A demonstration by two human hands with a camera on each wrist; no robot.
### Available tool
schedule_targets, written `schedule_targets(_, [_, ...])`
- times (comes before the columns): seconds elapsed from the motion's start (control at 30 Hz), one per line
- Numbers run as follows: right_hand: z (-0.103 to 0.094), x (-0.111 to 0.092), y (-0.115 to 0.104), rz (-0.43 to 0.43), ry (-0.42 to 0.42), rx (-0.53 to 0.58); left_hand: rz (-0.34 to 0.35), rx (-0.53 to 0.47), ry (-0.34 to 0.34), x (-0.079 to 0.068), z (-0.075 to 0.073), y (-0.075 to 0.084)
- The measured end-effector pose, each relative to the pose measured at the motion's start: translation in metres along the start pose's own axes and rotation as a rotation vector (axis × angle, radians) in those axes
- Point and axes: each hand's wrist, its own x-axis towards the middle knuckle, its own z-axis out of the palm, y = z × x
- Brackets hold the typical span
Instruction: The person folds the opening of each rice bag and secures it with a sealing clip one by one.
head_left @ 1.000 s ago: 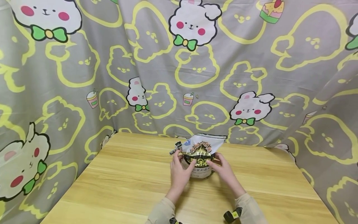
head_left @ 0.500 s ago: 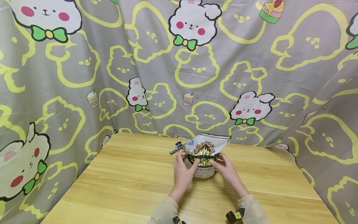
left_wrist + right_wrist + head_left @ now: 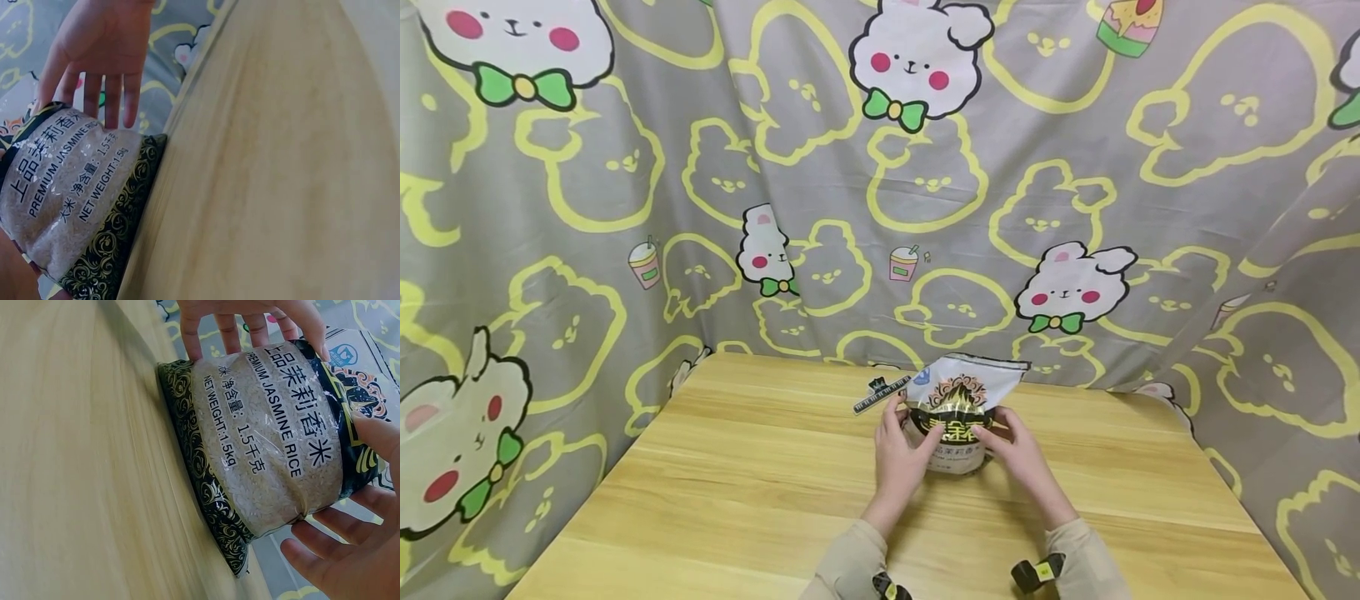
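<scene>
- Head: bag stood upright on the table, clamped between left hand and right hand; clip lay beside, seemingly unused.
- Left wrist: bag's base met table; placing looked done.
- Right wrist: both hands gripped bag; release seemingly remained.

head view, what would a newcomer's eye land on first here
Probably the grey cloth filling the background, with its yellow outlines and white rabbit faces. Next, the rice bag on the wooden table, held between the left hand and right hand. A piano-key strip lies just left of it.
</scene>
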Motion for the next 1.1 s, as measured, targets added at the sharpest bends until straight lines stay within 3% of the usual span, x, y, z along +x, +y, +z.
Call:
schedule_targets(0.67, [-0.007,0.003,0.006,-0.006,0.038,0.011,0.043,-0.031,-0.004,0.006,0.011,0.003])
schedule_targets(1.1, [-0.011,0.006,0.010,0.004,0.051,0.025,0.018,-0.045,-0.028,0.011,0.017,0.005])
